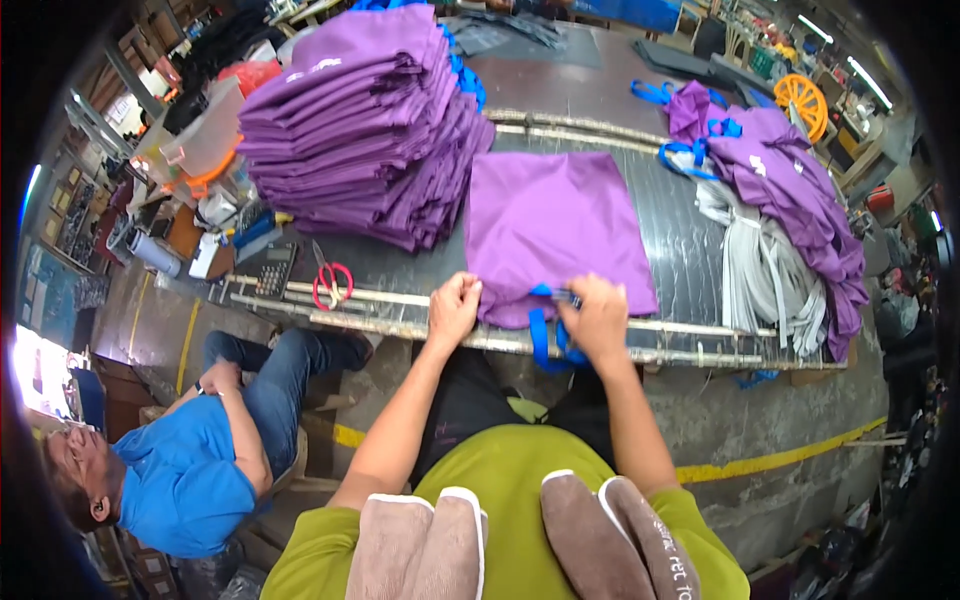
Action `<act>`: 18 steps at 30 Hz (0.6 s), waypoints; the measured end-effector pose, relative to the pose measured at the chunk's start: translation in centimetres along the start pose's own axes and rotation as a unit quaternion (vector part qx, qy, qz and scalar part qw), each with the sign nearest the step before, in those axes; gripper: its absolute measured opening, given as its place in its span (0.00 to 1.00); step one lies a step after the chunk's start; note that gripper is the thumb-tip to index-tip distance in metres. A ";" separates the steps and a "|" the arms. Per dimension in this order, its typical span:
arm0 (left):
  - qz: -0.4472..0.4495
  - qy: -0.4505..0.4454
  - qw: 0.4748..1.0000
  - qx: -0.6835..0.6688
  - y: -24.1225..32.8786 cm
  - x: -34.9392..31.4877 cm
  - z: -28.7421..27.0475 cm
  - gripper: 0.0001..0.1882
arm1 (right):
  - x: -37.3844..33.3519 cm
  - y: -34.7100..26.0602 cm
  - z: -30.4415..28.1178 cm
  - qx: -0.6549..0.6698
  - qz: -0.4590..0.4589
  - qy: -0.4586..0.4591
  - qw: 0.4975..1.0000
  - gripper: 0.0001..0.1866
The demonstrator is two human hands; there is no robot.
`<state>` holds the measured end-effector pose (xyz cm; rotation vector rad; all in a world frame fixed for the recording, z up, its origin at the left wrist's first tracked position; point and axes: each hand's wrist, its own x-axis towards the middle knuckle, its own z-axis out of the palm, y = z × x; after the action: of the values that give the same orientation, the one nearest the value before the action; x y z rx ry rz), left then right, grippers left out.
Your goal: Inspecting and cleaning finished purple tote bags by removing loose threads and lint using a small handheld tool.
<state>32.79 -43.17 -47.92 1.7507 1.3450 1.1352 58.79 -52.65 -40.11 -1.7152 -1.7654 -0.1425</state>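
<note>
A purple fabric bag (560, 220) lies flat on the dark table, its near edge toward me. At that edge's left corner, my left hand (455, 308) is closed, pinching the cloth between thumb and fingers. My right hand (596, 318) is closed around a small dark tool (568, 297) at the near edge; its exact kind is mostly hidden by the fingers. A blue strap (541, 338) loops down from the bag beside the right hand, over the table's front edge.
A tall stack of purple bags (350, 130) stands left. Red-handled scissors (333, 287) and a calculator (277, 268) lie near it. On the right are purple bags (785, 170) and pale strips (765, 270). A person in a blue shirt (190, 480) sits at lower left.
</note>
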 end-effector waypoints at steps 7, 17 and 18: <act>-0.029 -0.008 0.999 -0.033 0.1 1.1 0.4 0.10 | 7.3 3.0 2.2 0.055 0.086 -0.050 0.993 0.15; -0.021 0.020 0.999 0.024 -0.1 -1.1 -0.2 0.11 | 5.0 -2.6 -0.5 0.222 0.000 0.036 0.974 0.19; -0.027 0.022 0.999 0.022 0.0 -1.2 0.0 0.11 | 4.4 -3.9 -1.2 0.223 -0.038 0.037 0.973 0.15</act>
<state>32.66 -44.37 -48.25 1.7188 1.4450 1.1292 55.99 -50.05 -35.44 -1.3031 -1.6566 0.1487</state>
